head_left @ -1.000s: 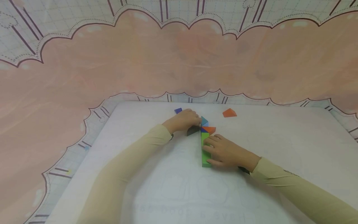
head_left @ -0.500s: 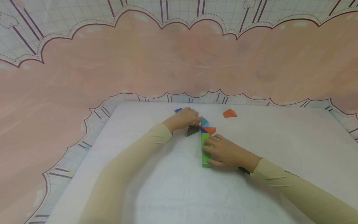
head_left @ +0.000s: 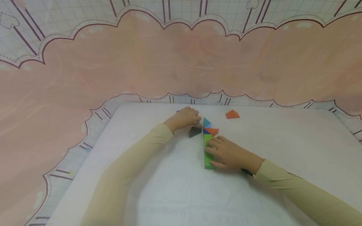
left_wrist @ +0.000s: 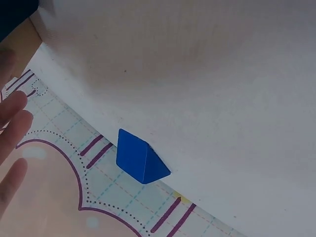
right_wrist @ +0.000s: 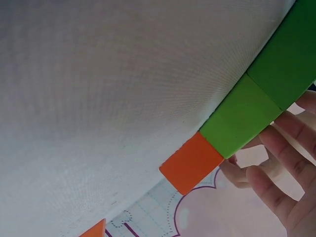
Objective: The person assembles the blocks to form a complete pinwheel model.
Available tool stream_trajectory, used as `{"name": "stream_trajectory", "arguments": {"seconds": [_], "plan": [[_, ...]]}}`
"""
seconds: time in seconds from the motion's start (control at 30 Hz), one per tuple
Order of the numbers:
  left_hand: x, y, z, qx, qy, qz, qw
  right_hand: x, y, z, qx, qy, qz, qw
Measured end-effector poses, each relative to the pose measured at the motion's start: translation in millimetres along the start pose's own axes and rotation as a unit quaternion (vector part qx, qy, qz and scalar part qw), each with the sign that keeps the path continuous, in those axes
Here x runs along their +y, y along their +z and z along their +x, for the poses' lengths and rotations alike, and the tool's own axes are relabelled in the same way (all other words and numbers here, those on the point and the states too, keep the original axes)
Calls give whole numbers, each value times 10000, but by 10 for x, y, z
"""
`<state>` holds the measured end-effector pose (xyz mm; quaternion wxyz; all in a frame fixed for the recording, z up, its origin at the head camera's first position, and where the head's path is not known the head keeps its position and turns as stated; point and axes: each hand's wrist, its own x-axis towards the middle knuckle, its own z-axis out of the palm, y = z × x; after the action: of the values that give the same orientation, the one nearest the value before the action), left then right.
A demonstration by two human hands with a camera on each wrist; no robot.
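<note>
My left hand (head_left: 182,119) hovers close beside a dark block (head_left: 195,131) with a lighter brownish part behind it. Its fingers (left_wrist: 17,131) look loose at the edge of the left wrist view, holding nothing visible. A blue triangular prism (left_wrist: 140,158) lies near the table edge, mostly hidden behind that hand in the head view. My right hand (head_left: 226,153) rests with spread fingers against a row of green blocks (head_left: 208,160). Beyond the row stand an orange triangular block (head_left: 212,130), a small dark blue piece (head_left: 206,131) and a teal triangular block (head_left: 207,121).
A loose orange block (head_left: 232,114) lies at the back right of the white tabletop (head_left: 282,135). A patterned cloth (head_left: 181,62) with scalloped outlines surrounds the table's back and left edges. Part of a dark blue block with a wooden side (left_wrist: 24,52) shows in the left wrist view.
My left hand has drawn slightly back to the left, away from the teal block, uncovering more of the dark block. The right hand and the green row have stayed put.
</note>
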<state>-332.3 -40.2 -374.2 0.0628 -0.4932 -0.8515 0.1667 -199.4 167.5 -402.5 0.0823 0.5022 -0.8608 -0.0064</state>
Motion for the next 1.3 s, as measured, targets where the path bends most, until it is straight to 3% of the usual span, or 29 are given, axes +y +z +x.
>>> {"name": "stream_trajectory", "arguments": {"seconds": [0.73,1.13,1.3], "plan": [[17,88,74,-190,-292,-225,9991,21,44,-11,188,-122,-114,9997],[21,121,108,-126,-257,-247,9993,24,27,-6,226,-153,-158,9995],[8,115,58,-205,-304,-276,9989,17,13,-2,153,-111,-99,9998]]}}
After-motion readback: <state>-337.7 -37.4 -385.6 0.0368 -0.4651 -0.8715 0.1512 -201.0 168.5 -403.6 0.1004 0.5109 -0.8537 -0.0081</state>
